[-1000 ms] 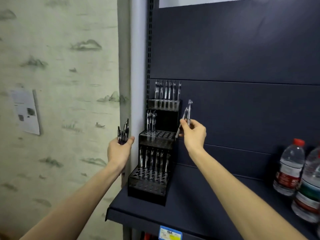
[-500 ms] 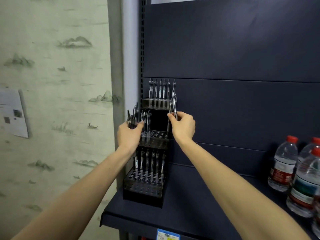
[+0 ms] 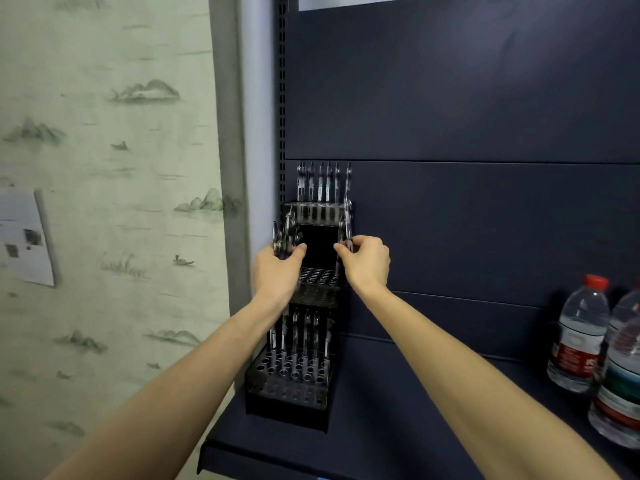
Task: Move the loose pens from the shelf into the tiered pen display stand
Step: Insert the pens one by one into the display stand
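A black tiered pen display stand (image 3: 304, 396) stands at the left end of the dark shelf (image 3: 398, 410). Clear pens fill its top tier (image 3: 323, 185) and part of its bottom tier (image 3: 301, 341). My left hand (image 3: 277, 271) grips a bundle of clear pens (image 3: 284, 240) in front of the stand's left side, at the middle tier. My right hand (image 3: 365, 263) pinches a single clear pen (image 3: 346, 225), held upright over the right side of the middle tier. The pen's lower end is hidden behind my fingers.
Two or more water bottles (image 3: 578, 337) stand at the right end of the shelf. A dark back panel (image 3: 467, 220) rises behind the stand. A grey upright post (image 3: 258, 133) and a patterned wall with a paper sheet (image 3: 26, 237) lie to the left.
My left hand has come in from the left with its bundle to the stand's side. My right hand has brought its pen leftward and down over the middle tier.
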### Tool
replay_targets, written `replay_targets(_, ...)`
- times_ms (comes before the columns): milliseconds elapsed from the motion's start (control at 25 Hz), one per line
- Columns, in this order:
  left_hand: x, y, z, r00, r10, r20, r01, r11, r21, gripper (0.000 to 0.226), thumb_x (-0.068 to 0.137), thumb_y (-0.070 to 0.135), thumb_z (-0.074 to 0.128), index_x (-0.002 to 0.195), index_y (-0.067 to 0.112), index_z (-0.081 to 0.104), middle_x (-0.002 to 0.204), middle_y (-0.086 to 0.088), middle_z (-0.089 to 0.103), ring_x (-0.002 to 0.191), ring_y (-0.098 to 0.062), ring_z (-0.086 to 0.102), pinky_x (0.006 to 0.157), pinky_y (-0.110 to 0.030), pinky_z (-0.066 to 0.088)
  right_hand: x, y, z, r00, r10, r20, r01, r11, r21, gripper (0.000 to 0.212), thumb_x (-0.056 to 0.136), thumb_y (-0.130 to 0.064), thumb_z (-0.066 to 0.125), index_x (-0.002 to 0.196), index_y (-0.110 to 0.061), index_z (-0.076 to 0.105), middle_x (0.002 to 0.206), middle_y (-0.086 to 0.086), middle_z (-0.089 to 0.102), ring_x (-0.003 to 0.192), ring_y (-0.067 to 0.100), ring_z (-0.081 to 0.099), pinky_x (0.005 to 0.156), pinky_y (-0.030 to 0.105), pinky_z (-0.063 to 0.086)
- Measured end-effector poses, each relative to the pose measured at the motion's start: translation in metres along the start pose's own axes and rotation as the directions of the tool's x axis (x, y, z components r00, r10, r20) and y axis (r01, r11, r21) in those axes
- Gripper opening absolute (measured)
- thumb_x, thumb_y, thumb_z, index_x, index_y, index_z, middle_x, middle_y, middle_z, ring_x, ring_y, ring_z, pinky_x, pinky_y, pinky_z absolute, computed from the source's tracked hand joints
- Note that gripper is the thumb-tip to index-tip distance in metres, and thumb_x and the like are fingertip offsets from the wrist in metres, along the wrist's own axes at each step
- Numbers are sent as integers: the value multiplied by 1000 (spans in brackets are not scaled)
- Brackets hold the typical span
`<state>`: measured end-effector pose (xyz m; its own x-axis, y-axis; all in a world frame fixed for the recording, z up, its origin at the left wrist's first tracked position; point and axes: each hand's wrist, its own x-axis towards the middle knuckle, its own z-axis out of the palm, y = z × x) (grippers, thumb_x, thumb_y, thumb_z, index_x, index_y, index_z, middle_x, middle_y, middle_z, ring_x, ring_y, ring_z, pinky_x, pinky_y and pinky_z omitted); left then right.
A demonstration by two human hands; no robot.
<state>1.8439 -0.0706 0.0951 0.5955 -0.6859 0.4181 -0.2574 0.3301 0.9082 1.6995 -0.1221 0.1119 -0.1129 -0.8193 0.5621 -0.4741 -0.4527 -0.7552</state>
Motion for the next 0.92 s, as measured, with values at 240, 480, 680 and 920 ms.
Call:
replay_targets(240, 5, -1, 1, 1000, -4, 12, 4, 1000, -7, 22, 90, 33, 77, 75, 22, 64, 50, 9, 57, 51, -16, 53, 61, -36, 49, -15, 16, 4, 1000, 11, 24, -7, 987, -161, 23, 93, -42, 71, 83, -22, 76, 74, -4, 71, 71, 18, 66, 68, 33, 51)
replay_targets(480, 13, -8, -4, 1000, -27, 2, 27, 1000, -3, 25, 86, 37, 79, 72, 24, 64, 46, 14, 54, 55, -20, 54, 63, -37, 49, -17, 26, -11, 994, -54, 91, 57, 998, -29, 19, 96, -37, 68, 84, -25, 76, 69, -7, 72, 65, 12, 67, 69, 39, 58)
replay_targets(680, 17, 1, 1, 1000, -9, 7, 9, 1000, -1, 26, 88, 36, 78, 71, 23, 61, 50, 13, 52, 56, -20, 52, 64, -36, 48, -6, 20, -36, 991, -124, 47, 110, 968, 225, 18, 107, -33, 49, 102, -25, 64, 70, -4, 72, 58, 11, 68, 66, 36, 59)
replay_targets(920, 14, 14, 12, 998, 21, 62, -18, 999, -40, 26, 92, 30, 75, 76, 17, 59, 61, -4, 54, 50, -20, 46, 59, -34, 42, 29, -3, -37, 978, 81, 192, -164, 869, 467, 27, 105, -20, 38, 102, -17, 65, 74, -1, 57, 68, 16, 55, 67, 36, 56)
